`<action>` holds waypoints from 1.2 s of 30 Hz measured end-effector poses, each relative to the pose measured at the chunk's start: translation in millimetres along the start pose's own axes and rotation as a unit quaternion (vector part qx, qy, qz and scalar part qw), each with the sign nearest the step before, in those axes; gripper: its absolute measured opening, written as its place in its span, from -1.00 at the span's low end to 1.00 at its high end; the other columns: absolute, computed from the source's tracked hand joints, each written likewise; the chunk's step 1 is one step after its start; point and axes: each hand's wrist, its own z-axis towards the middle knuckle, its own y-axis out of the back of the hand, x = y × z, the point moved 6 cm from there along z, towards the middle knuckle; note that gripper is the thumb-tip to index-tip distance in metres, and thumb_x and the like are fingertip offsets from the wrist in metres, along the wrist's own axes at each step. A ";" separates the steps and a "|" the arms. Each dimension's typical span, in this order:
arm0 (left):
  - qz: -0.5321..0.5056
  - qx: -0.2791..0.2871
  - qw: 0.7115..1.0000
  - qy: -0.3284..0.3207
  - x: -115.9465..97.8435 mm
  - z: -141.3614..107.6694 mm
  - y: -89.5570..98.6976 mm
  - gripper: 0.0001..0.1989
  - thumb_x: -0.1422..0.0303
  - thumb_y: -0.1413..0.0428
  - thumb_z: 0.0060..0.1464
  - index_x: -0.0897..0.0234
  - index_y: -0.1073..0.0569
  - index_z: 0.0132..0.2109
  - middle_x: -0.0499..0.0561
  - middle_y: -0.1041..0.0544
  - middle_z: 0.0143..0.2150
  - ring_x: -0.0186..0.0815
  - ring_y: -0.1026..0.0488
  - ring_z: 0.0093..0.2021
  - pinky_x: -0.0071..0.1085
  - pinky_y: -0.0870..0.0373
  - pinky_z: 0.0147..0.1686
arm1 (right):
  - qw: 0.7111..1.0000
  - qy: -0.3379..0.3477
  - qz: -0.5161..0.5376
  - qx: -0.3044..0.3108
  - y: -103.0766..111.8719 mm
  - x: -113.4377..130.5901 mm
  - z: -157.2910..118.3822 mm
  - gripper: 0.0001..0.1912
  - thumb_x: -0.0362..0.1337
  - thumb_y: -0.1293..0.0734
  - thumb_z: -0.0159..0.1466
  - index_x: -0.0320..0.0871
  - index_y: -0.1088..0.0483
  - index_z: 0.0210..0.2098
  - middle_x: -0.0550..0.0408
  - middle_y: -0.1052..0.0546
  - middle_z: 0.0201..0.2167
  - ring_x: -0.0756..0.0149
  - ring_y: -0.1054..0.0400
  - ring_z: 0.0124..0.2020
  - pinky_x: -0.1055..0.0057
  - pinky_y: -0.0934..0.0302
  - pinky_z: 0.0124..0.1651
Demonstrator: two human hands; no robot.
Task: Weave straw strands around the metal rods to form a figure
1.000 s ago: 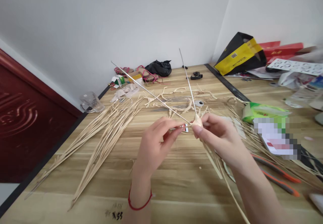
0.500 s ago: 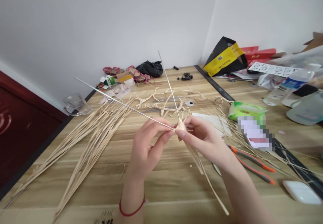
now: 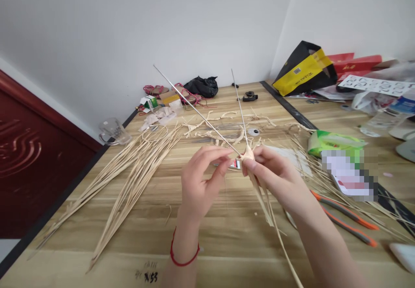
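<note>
My right hand [image 3: 275, 169] pinches a small pale wrapped straw piece [image 3: 248, 153] between thumb and fingers. Two thin metal wires stick out of it: one long wire [image 3: 197, 102] slants up to the left, the other wire [image 3: 240, 106] rises more steeply. From beneath the piece, loose flat straw strands [image 3: 263, 197] trail down toward the table's front. My left hand [image 3: 202, 177], with a red string on the wrist, is just left of the piece. Its thumb and fingertips are parted, with nothing visible between them.
Bundles of long straw [image 3: 139, 167] lie at left, near a glass mug [image 3: 114, 131]. Woven straw pieces [image 3: 240, 136] lie behind my hands. Orange-handled pliers [image 3: 348, 219], a green packet [image 3: 335, 143] and a black-yellow bag [image 3: 306, 69] are at right.
The left fingers have let go of the wire end and parted. The long wire now points more steeply upward. The view has shifted, so things on the table sit differently in frame.
</note>
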 end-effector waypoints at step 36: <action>0.078 0.088 0.993 -0.009 3.1 -0.4 -8.0 -0.90 0.45 -0.15 0.14 0.14 -0.48 -0.21 -0.03 -0.45 -0.24 -0.27 -0.38 -0.11 -0.24 -0.35 -0.06 | 0.998 0.008 -0.060 -0.014 9.6 -1.2 1.5 -0.76 -0.07 -0.39 0.20 -0.11 -0.36 -0.38 0.11 -0.45 -0.45 0.33 -0.34 -0.40 0.43 -0.24 -0.39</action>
